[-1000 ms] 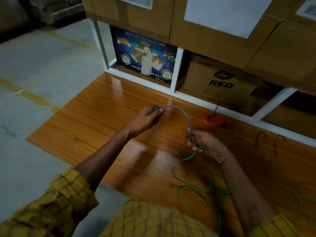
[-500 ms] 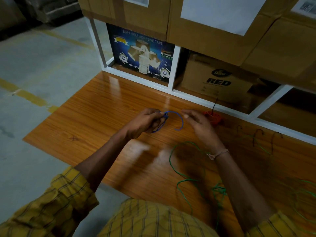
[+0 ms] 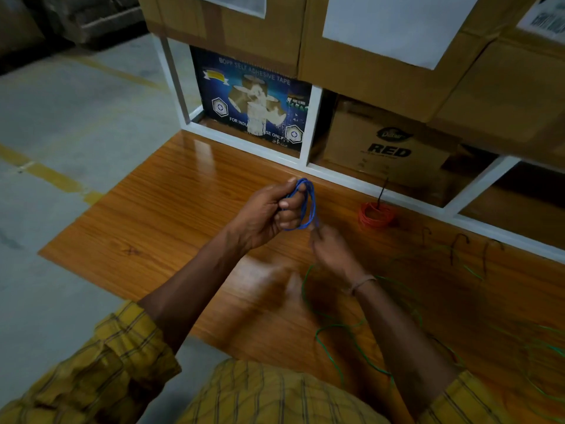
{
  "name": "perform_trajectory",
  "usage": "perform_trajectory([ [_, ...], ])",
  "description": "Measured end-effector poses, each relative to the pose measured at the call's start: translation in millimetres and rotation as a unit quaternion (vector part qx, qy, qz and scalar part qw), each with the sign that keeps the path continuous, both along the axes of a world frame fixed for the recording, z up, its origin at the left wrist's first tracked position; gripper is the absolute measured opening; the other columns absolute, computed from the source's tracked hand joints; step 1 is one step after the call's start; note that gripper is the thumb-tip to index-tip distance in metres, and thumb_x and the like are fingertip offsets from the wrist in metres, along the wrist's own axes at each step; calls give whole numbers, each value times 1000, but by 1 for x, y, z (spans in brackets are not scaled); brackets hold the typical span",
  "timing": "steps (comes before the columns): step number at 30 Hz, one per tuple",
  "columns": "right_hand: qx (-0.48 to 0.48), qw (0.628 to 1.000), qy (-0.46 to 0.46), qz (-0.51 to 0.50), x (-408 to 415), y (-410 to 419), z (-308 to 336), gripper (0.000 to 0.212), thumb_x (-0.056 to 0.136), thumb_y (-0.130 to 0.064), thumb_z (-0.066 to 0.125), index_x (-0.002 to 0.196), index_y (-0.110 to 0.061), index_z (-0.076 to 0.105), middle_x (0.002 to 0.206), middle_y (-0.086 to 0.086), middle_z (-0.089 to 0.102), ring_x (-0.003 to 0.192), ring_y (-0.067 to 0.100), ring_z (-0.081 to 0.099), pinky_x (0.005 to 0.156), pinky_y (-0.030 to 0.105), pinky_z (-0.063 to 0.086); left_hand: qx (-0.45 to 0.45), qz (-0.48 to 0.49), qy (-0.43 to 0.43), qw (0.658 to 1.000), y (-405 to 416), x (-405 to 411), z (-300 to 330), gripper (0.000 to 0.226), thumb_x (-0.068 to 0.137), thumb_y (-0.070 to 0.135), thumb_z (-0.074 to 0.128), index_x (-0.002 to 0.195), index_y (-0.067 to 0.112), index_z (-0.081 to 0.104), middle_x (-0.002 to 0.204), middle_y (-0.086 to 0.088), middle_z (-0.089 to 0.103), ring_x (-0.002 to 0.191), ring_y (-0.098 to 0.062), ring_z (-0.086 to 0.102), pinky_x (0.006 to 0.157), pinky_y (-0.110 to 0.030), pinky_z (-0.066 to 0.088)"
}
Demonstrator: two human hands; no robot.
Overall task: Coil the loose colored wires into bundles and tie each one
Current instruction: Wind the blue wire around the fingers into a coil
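Observation:
A small coil of blue wire is pinched upright in my left hand above the wooden board. Just below and to the right of the coil, my right hand is blurred; its fingertips pinch the wire's free end at the coil's lower edge. A red wire bundle with a dark tie sticking up lies near the white shelf frame. Loose green wire sprawls over the board under my right forearm and off to the right.
The wooden board lies on a concrete floor. A white shelf frame stands behind it with a blue tape carton and a brown box marked RED. Several dark ties lie at the right.
The blue wire went from one long arc between my hands to a tight coil in my left hand. My right hand came in close beneath the coil.

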State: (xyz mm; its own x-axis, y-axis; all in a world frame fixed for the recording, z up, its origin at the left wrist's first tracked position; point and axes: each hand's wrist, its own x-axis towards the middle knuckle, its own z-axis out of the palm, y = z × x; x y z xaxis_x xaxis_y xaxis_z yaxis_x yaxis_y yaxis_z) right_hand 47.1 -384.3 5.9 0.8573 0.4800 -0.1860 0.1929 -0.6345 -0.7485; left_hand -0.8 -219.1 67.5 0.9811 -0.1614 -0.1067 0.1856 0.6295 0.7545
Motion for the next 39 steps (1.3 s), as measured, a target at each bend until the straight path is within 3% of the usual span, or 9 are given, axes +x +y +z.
perform_trajectory([
  [3, -95, 995, -26, 35, 1, 6, -1, 29, 109, -18, 41, 125, -1, 58, 114, 26, 68, 100, 40, 65, 83, 42, 47, -10, 17, 7, 1000, -4, 5, 0, 27, 115, 24, 33, 104, 12, 55, 65, 5, 39, 45, -5, 32, 47, -22, 34],
  [8, -111, 981, -157, 5, -6, 6, 5, 70, 97, -2, 43, 163, -11, 20, 120, 22, 63, 100, 40, 65, 75, 40, 48, -58, 86, 19, 994, -6, 14, -2, 23, 114, 22, 34, 103, 12, 51, 67, 3, 40, 46, -7, 35, 51, -24, 35],
  [14, 16, 931, -364, -24, -18, -2, 20, 32, 98, -4, 55, 128, -6, 66, 91, 12, 62, 72, 29, 61, 59, 41, 50, -101, 164, 17, 981, -9, 22, 4, 23, 115, 19, 33, 99, 11, 48, 74, -2, 52, 61, -13, 51, 65, -27, 49],
  [18, 49, 907, -418, -35, -23, -2, 29, 9, 94, -8, 63, 100, -5, 70, 84, 10, 62, 68, 28, 61, 56, 43, 52, -157, 184, 26, 970, -12, 27, 5, 38, 115, 19, 34, 95, 5, 63, 88, -16, 76, 87, -29, 77, 92, -39, 64],
  [23, 76, 876, -475, 29, -19, -7, 43, 21, 90, 0, 66, 110, -4, 73, 98, 11, 68, 80, 27, 67, 67, 42, 57, -181, 149, 16, 972, -12, 30, 11, 36, 116, 24, 31, 97, 8, 57, 127, -30, 71, 133, -40, 63, 115, -49, 46],
  [28, 103, 852, -512, 42, -16, -3, 63, 14, 96, 0, 66, 105, -4, 75, 99, 13, 67, 84, 26, 65, 72, 39, 55, -165, 112, -5, 980, -14, 26, 23, 39, 116, 29, 30, 96, 9, 57, 144, -32, 59, 136, -40, 60, 115, -48, 47],
  [33, 152, 879, -451, 6, -19, -2, 75, 8, 96, -10, 71, 101, -8, 76, 96, 7, 70, 88, 22, 66, 73, 41, 54, -188, 85, -41, 978, -17, 21, 23, 60, 111, 59, 24, 105, 8, 56, 151, -33, 52, 147, -43, 49, 123, -50, 39],
  [36, 208, 899, -383, -35, -23, -1, 83, 5, 91, -13, 78, 94, -9, 77, 89, 1, 72, 81, 16, 66, 69, 39, 54, -201, 54, -80, 975, -15, 16, 23, 95, 94, 86, 21, 146, 9, 44, 162, -32, 41, 153, -41, 40, 129, -51, 28],
  [39, 265, 910, -309, -77, -24, 2, 92, 8, 85, -15, 83, 88, -11, 77, 84, -2, 74, 76, 11, 70, 66, 38, 58, -185, 43, -127, 974, -19, 9, 26, 113, 78, 89, 38, 152, 4, 35, 164, -29, 38, 155, -39, 38, 132, -52, 18],
])
